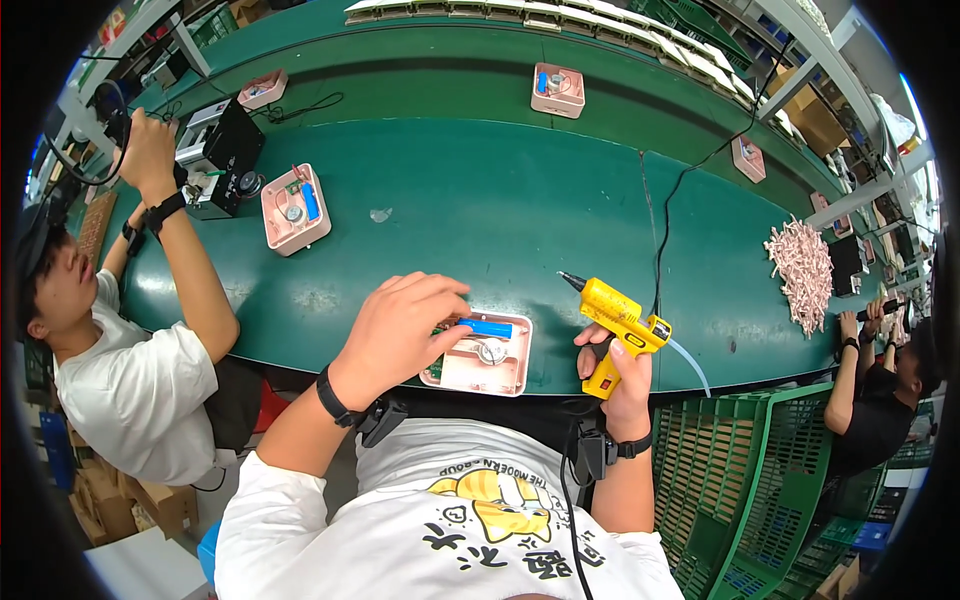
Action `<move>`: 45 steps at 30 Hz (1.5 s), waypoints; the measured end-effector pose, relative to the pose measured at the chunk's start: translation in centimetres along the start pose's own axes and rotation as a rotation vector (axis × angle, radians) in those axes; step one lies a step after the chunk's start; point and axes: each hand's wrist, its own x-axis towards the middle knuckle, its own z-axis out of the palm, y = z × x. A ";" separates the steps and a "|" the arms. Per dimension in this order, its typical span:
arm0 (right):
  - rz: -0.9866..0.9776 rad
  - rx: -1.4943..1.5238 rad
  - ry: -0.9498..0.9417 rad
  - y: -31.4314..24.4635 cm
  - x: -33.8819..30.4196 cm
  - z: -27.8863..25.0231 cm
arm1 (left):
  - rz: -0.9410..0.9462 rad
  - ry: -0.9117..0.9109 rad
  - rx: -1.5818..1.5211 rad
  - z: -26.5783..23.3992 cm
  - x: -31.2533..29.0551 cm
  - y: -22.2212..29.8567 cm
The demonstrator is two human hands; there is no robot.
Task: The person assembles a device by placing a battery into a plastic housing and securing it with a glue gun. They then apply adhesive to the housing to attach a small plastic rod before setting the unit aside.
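A pale pink plastic housing (460, 377) lies open side up at the front edge of the green table, just before me. Inside it are a blue cylindrical battery (487, 328), a round silver part (492, 350) with thin wires, and a green circuit board (436, 368) partly covered by my hand. My left hand (408, 318) is over the housing's left side, fingers stretched and apart, thumb by the battery's left end; whether it touches cannot be seen. My right hand (622, 375) grips a yellow hot glue gun (622, 322) by its handle. Its dark nozzle points up and left, beyond the housing.
Similar pink housings stand at left (296, 235) and on the far belt (557, 103). A pile of small pink parts (800, 272) is at right. A black cable (664, 215) crosses the table. Green crates (740, 470) stand below. Co-workers (130, 370) sit on both sides.
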 end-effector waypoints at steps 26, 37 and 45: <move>0.289 -0.703 -0.205 -4.2 0.0 7.4 | -0.156 0.481 -0.650 6.8 -2.3 -1.1; 0.192 -0.946 -0.259 -3.5 0.2 9.4 | -0.177 0.506 -0.655 7.0 -2.7 -1.1; 0.418 -0.710 -0.063 -6.8 -1.2 8.0 | -0.165 0.373 -0.483 4.9 -1.8 -0.2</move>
